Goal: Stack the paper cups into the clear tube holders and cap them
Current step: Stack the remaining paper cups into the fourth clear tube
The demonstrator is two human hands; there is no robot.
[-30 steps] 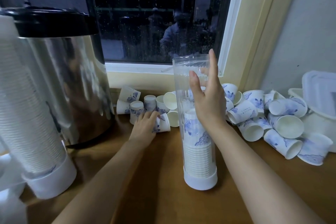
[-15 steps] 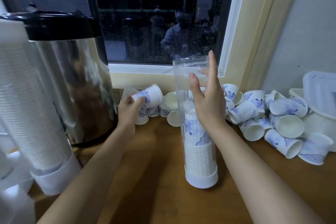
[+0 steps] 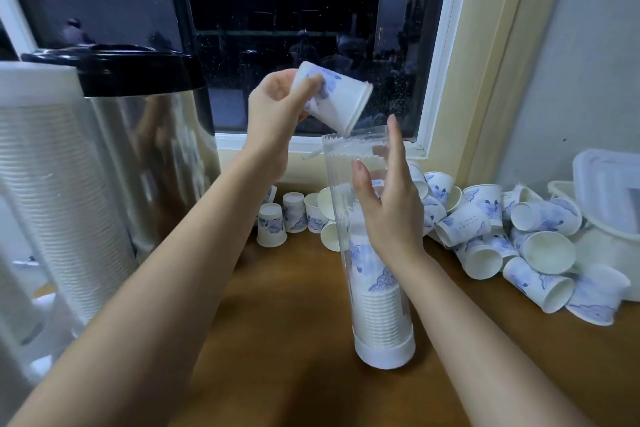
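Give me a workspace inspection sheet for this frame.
Surface: wooden counter.
Job's things: clear tube upright on white base, part filled with stacked cups; held cup tilted, mouth at the tube's open top; loose cups heaped behind and to the right.
Clutter: steel urn and full cup holder at left; white lidded containers at right.
Hands: left hand grips held cup; right hand holds clear tube, fingers round its far side.
Cables: nothing seen.
Surroundings: dark window, pale wall.
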